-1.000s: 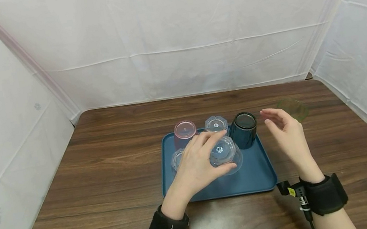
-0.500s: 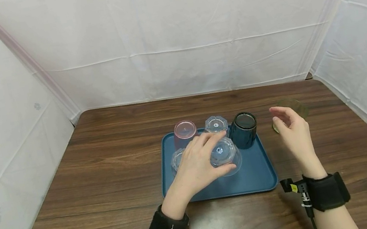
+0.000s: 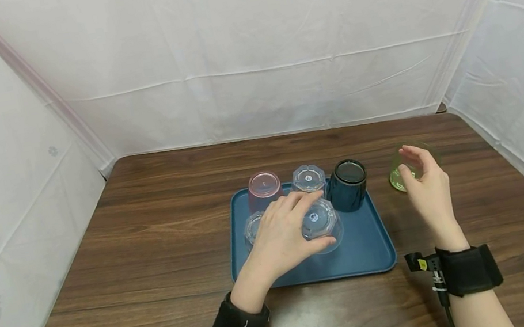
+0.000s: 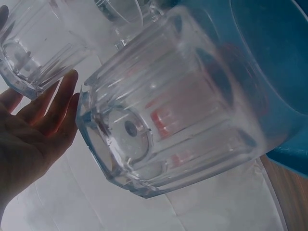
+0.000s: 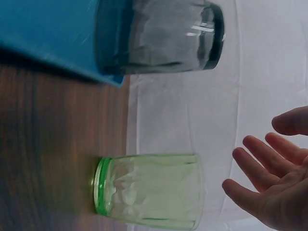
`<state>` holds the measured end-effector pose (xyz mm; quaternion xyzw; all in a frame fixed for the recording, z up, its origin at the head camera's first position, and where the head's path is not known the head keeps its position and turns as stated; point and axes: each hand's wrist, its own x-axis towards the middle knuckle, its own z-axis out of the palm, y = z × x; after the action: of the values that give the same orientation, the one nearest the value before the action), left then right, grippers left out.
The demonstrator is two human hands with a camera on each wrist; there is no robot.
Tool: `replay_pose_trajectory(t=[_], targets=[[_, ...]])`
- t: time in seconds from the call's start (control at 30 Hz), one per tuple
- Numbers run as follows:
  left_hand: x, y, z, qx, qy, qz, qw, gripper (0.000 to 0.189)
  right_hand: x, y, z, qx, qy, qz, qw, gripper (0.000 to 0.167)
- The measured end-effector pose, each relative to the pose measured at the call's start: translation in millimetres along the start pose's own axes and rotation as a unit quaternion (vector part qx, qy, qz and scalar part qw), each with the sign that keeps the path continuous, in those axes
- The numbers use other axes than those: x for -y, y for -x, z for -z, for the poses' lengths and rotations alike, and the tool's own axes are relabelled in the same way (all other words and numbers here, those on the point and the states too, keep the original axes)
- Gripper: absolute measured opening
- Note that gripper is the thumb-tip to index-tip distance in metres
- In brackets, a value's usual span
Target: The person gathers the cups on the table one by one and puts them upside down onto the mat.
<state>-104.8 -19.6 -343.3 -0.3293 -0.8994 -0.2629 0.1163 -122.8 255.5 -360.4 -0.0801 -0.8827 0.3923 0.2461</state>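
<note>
My left hand [image 3: 279,233] holds an upside-down clear faceted glass [image 3: 318,218] over the blue tray [image 3: 362,254], thumb on its near side and fingers on the far side. In the left wrist view, another inverted clear glass [image 4: 168,115] fills the foreground, with the left hand [image 4: 36,137] beyond it. Just above a green glass [image 5: 154,190] hovers my right hand [image 3: 429,186], fingers loosely bent. That glass stands upright on the table, right of the tray. The right wrist view shows a gap between the green glass and the right hand [image 5: 274,185].
Also upside down on the tray are a pink glass [image 3: 265,186], a clear glass [image 3: 309,177] at the back and a dark glass [image 3: 348,189] at the right. Wooden table [image 3: 151,253] surrounds the tray. White sheets [image 3: 241,44] hang behind and on both sides.
My right hand has moved right, away from the dark glass, to the green glass. The left hand stays nearly in place while its clear glass shifts slightly toward me.
</note>
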Motion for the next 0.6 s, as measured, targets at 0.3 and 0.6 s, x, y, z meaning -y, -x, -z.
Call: replay_pose_trajectory(t=[0.3, 0.6], targets=[[-0.4, -0.4, -1.0, 0.028, -0.016, 0.013, 0.9994, 0.074, -14.5, -3.7, -4.8, -0.016, 0.046, 0.03, 0.9984, 0.04], [-0.5, -0.3, -2.4, 0.051, -0.023, 0.021, 0.9982, 0.074, -24.1, -5.1, -6.4, 0.016, 0.063, 0.032, 0.9974, 0.043]])
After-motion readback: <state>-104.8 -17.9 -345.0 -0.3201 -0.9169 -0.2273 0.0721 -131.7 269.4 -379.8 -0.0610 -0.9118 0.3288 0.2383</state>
